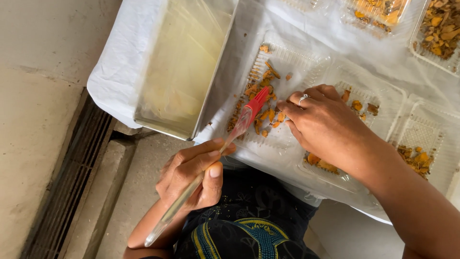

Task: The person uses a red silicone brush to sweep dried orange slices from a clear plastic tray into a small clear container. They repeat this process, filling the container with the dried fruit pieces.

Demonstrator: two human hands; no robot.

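My left hand (pixel 191 175) grips a clear-handled brush (pixel 211 163) whose red bristles (pixel 257 101) rest among orange-brown dried pieces (pixel 261 91) in a clear plastic tray (pixel 287 62). My right hand (pixel 326 127), with a ring on one finger, lies palm down over the same tray. Its fingertips touch the pieces just right of the bristles.
A metal pan lined with clear film (pixel 184 67) sits left of the tray on a white cloth (pixel 120 62). More clear trays with orange pieces lie at right (pixel 419 144) and top right (pixel 441 29). A floor grate (pixel 72 177) runs along the lower left.
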